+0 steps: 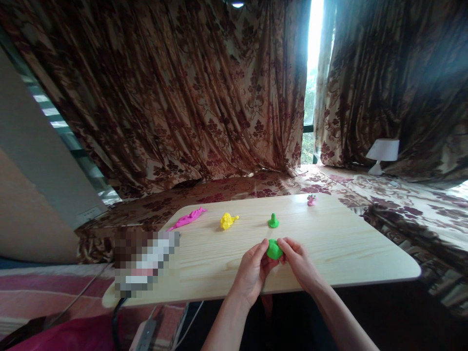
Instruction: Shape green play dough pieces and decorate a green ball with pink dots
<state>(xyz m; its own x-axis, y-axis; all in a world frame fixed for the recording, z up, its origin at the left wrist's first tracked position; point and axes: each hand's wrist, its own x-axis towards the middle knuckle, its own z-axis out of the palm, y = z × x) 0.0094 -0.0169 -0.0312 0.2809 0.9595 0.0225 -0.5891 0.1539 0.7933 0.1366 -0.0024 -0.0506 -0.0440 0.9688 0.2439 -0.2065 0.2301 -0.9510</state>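
Note:
Between my two hands, just above the near part of the table, is a flattened piece of green modelling clay (274,249). My left hand (254,268) pinches its left edge with thumb and fingers. On the opposite edge, my right hand (297,259) grips it the same way. Behind the hands stands a second green clay piece (273,221), a round base with an upright stub. To its left lies a lumpy yellow clay piece (227,221) with a thin end pointing right. Farther left is a long pink clay piece (188,219).
A small pink figure (311,200) stands near the far edge of the wooden table (329,243). A pixelated object lies at the table's left end, with a black cable below it. A power strip (143,335) is at lower left. Behind are a white lamp (383,151) and patterned curtains (204,87).

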